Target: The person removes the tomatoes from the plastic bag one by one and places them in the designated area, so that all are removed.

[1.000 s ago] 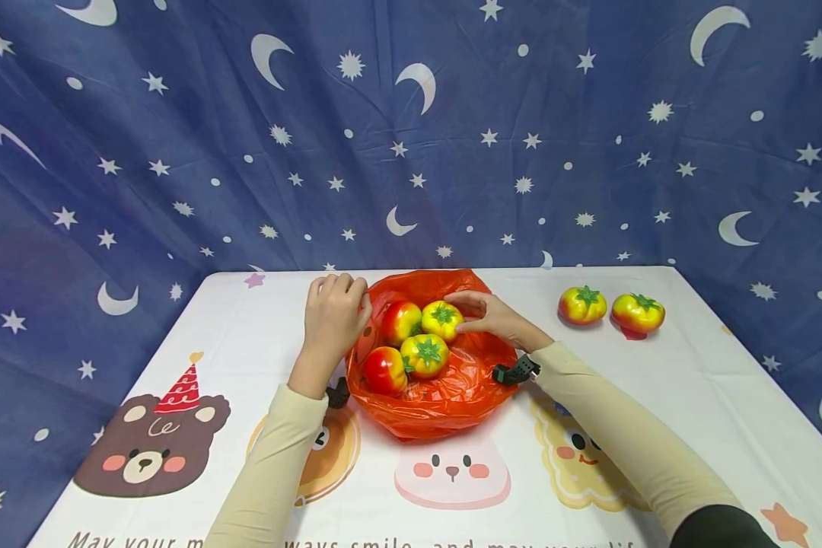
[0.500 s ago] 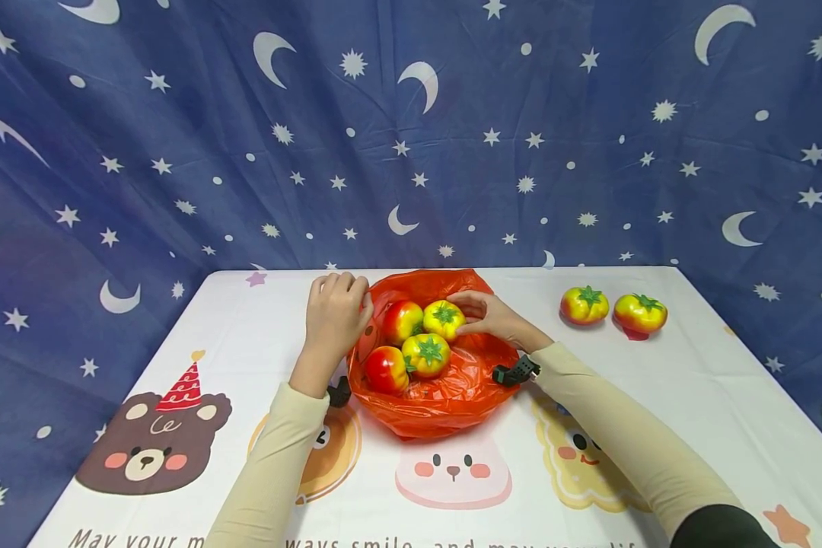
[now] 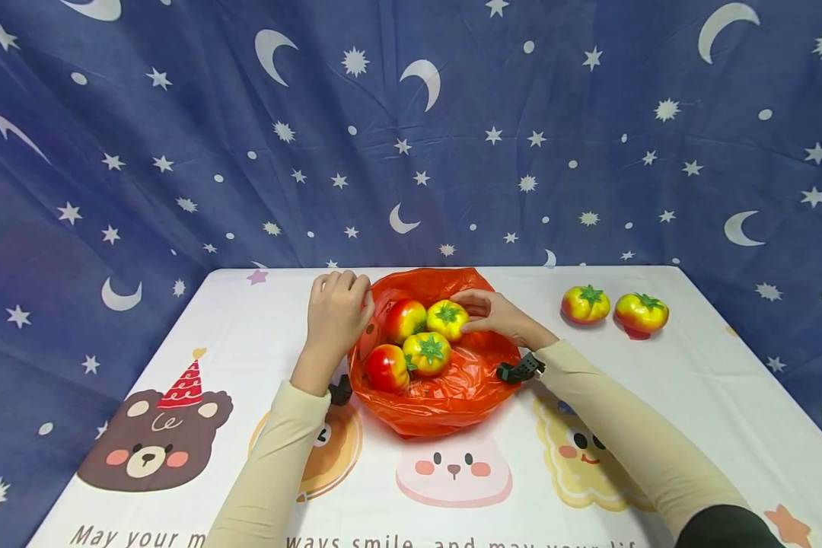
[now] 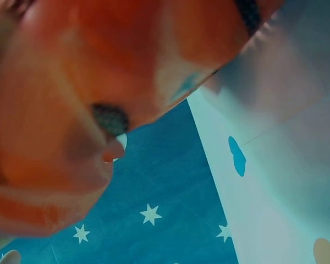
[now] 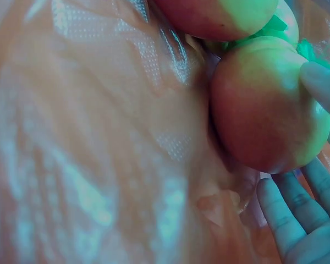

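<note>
An orange-red plastic bag stands wide open on the table, with several glossy red-and-yellow tomatoes inside. My left hand grips the bag's left rim with curled fingers; in the left wrist view the orange plastic fills much of the picture. Inside the bag, at the back right, my right hand holds a yellow tomato with a green star-shaped stem leaf. In the right wrist view its thumb lies on that tomato and the fingers reach under it. Another tomato lies just in front.
Two more tomatoes lie at the back right of the table, one beside the other, which has something red under it. A white cloth with cartoon prints covers the table. Behind it hangs a blue curtain with moons and stars.
The head view has shifted slightly. Both hands keep their places at the bag, and the right hand stays at the same tomato.
</note>
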Demonstrator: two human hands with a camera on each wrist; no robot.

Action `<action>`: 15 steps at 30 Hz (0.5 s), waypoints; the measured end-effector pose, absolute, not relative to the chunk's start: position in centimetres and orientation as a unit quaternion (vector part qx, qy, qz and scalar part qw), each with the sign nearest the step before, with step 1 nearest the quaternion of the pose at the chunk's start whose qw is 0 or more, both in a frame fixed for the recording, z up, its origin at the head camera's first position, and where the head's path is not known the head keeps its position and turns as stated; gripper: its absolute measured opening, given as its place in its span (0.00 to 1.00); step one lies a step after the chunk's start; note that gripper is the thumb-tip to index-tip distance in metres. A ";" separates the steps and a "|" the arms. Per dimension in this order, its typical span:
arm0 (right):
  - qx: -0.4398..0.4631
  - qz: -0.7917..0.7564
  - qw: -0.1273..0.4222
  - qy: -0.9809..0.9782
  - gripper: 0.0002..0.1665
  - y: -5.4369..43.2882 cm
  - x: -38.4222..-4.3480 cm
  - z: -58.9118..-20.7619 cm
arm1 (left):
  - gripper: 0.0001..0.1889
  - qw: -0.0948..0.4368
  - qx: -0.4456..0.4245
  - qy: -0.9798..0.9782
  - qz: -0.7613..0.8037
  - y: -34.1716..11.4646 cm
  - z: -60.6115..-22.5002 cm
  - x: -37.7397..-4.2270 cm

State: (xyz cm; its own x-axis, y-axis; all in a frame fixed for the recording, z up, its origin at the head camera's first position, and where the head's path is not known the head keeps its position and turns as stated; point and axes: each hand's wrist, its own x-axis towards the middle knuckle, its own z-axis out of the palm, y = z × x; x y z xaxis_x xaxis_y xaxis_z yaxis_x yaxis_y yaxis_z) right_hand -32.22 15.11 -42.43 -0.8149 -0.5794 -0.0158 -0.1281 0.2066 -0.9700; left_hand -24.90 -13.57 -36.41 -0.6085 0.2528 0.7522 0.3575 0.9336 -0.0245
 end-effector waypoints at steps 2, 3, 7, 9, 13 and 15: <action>-0.237 -0.581 0.195 0.754 0.34 15.3 -32.2 -42.3 | 0.03 0.409 -0.171 -0.894 -0.063 -13.5 -36.4 -25.0; -0.238 -0.579 0.196 0.755 0.34 15.4 -32.2 -42.2 | 0.03 0.410 -0.172 -0.894 -0.063 -13.5 -36.4 -25.0; -0.234 -0.571 0.200 0.761 0.33 15.8 -32.1 -41.8 | 0.03 0.413 -0.174 -0.892 -0.063 -13.5 -36.4 -25.1; -0.233 -0.567 0.202 0.764 0.32 16.0 -32.1 -41.8 | 0.03 0.413 -0.174 -0.892 -0.063 -13.5 -36.4 -25.1; -0.232 -0.565 0.212 0.763 0.31 16.3 -32.3 -42.0 | 0.03 0.414 -0.174 -0.891 -0.063 -13.5 -36.5 -25.0; -0.234 -0.565 0.217 0.761 0.32 16.4 -32.3 -42.2 | 0.03 0.417 -0.175 -0.890 -0.064 -13.5 -36.5 -24.9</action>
State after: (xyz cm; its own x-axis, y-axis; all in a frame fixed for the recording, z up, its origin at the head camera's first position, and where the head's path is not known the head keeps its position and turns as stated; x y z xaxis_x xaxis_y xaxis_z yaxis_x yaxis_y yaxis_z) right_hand -32.33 16.43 -42.18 -0.7970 -0.6005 -0.0657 -0.1109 0.2522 -0.9613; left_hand -24.95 -13.47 -36.52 -0.5906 0.2584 0.7645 0.3646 0.9306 -0.0328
